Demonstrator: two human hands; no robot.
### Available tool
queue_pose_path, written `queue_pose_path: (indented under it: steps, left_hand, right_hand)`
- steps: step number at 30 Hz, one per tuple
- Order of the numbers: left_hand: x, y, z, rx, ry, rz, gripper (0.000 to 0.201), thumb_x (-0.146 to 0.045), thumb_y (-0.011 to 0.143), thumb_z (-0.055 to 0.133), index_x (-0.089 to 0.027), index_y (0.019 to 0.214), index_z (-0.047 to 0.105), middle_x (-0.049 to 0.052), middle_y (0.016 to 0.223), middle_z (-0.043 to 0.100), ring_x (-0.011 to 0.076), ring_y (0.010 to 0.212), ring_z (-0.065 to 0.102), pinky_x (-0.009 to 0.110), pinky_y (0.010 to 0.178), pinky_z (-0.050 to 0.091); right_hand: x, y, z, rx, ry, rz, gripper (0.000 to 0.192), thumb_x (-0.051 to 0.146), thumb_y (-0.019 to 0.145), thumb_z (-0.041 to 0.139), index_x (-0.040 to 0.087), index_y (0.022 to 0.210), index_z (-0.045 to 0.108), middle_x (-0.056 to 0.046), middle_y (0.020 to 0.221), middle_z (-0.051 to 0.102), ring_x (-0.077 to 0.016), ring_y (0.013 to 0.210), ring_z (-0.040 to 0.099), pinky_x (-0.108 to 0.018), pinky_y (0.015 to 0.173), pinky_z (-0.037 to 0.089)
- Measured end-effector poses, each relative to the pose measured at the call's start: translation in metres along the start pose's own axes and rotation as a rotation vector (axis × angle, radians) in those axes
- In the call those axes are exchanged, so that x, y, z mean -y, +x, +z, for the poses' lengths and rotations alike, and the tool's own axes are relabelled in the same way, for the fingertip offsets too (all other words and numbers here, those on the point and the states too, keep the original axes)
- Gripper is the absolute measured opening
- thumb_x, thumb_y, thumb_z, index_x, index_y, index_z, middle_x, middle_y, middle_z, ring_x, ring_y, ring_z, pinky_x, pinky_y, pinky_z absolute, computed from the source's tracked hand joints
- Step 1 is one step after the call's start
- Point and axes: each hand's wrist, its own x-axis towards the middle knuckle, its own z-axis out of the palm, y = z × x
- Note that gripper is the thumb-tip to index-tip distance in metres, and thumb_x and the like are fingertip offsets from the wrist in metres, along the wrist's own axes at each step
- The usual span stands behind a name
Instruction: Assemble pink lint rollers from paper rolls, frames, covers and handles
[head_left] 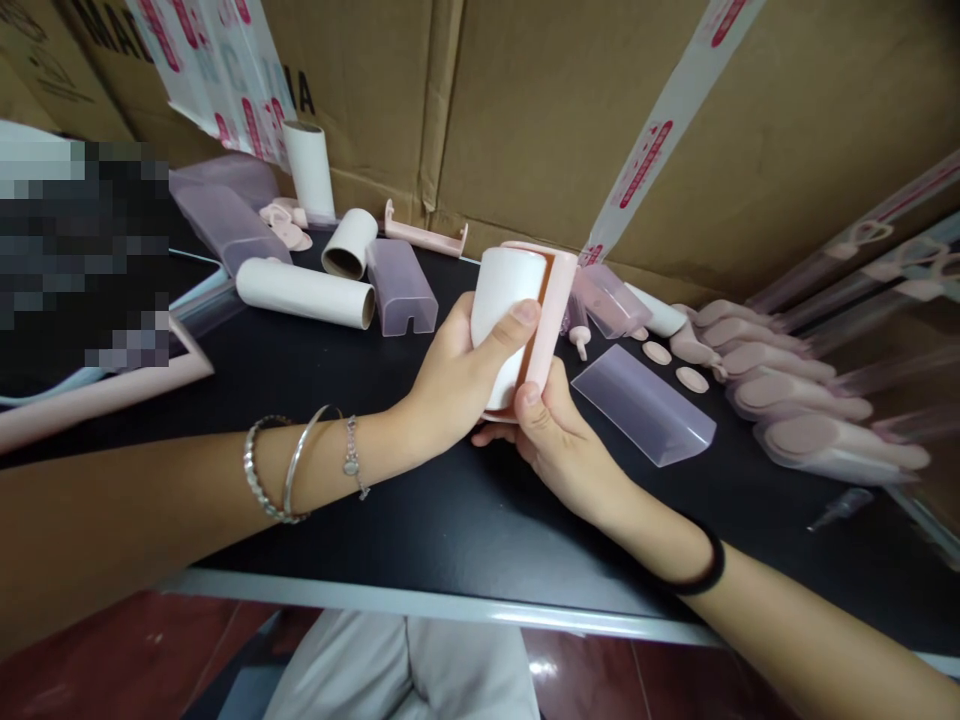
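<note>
Both hands (510,400) gripping white roll (504,300) | black table (420,520) | cardboard wall (540,100)

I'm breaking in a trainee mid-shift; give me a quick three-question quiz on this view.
1. True or false: the left hand grips the white roll.
2. What does the right hand hold against that roll? A) pink frame B) clear cover C) scissors
3. What colour is the table?

Key: 1 true. 2 A, the pink frame; the clear cover lies on the table beside it. 3 black.
</note>
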Motion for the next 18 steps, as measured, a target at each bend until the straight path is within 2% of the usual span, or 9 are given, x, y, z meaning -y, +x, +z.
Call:
queue_pose_path:
  steps: [4, 8, 10, 13, 15, 18]
  left_hand:
    - [0.003, -0.002, 0.0, 0.056, -0.036, -0.032, 0.036, -0.054, 0.083, 0.066, -0.023, 0.093, 0.051, -0.005, 0.062, 0.055, 0.0086, 0.038, 0.05, 0.018, 0.031, 0.036]
    - [0.004, -0.003, 0.0, 0.069, -0.048, -0.032, 0.041, -0.058, 0.079, 0.068, -0.023, 0.093, 0.052, -0.005, 0.062, 0.055, 0.01, 0.039, 0.052, 0.018, 0.028, 0.034]
    - [0.003, -0.003, -0.001, 0.064, -0.055, -0.044, 0.041, -0.057, 0.079, 0.069, -0.022, 0.093, 0.053, -0.005, 0.062, 0.056, 0.01, 0.039, 0.051, 0.019, 0.03, 0.036]
    - [0.0, 0.0, -0.002, 0.01, -0.098, -0.089, 0.039, -0.052, 0.079, 0.071, -0.019, 0.094, 0.055, -0.003, 0.065, 0.059, 0.0105, 0.047, 0.056, 0.02, 0.04, 0.045]
    - [-0.003, 0.002, -0.004, -0.032, -0.124, -0.138, 0.038, -0.049, 0.08, 0.071, -0.017, 0.096, 0.058, 0.0, 0.071, 0.064, 0.0122, 0.056, 0.062, 0.022, 0.05, 0.052]
    - [-0.006, 0.004, -0.005, -0.04, -0.154, -0.216, 0.037, -0.045, 0.081, 0.07, -0.015, 0.1, 0.06, 0.003, 0.08, 0.069, 0.0166, 0.067, 0.069, 0.027, 0.057, 0.057]
  right_hand:
    - [0.0, 0.002, 0.001, 0.015, 0.052, 0.007, 0.046, 0.061, 0.092, 0.046, 0.031, 0.124, 0.031, -0.004, 0.113, 0.045, -0.0147, 0.094, 0.059, -0.035, 0.078, 0.06]
    - [0.001, 0.004, 0.004, 0.019, 0.049, 0.008, 0.048, 0.067, 0.091, 0.043, 0.031, 0.12, 0.031, -0.004, 0.117, 0.046, -0.0151, 0.096, 0.058, -0.035, 0.08, 0.059]
    - [0.007, 0.003, 0.003, 0.029, -0.034, 0.026, 0.05, 0.07, 0.09, 0.04, 0.03, 0.12, 0.032, -0.006, 0.123, 0.046, -0.0162, 0.1, 0.058, -0.035, 0.08, 0.058]
    - [0.025, 0.0, -0.01, 0.053, -0.32, 0.065, 0.053, 0.07, 0.092, 0.031, 0.026, 0.119, 0.043, -0.009, 0.125, 0.05, -0.0198, 0.106, 0.057, -0.038, 0.084, 0.055]
    - [0.041, -0.002, -0.029, -0.034, -0.579, 0.003, 0.048, 0.064, 0.095, 0.033, 0.024, 0.116, 0.052, -0.01, 0.121, 0.056, -0.0222, 0.11, 0.056, -0.041, 0.091, 0.051]
    - [0.065, 0.0, -0.073, -0.36, -1.034, -0.211, 0.031, 0.045, 0.095, 0.046, 0.022, 0.111, 0.059, -0.011, 0.113, 0.064, -0.0249, 0.108, 0.058, -0.044, 0.095, 0.045]
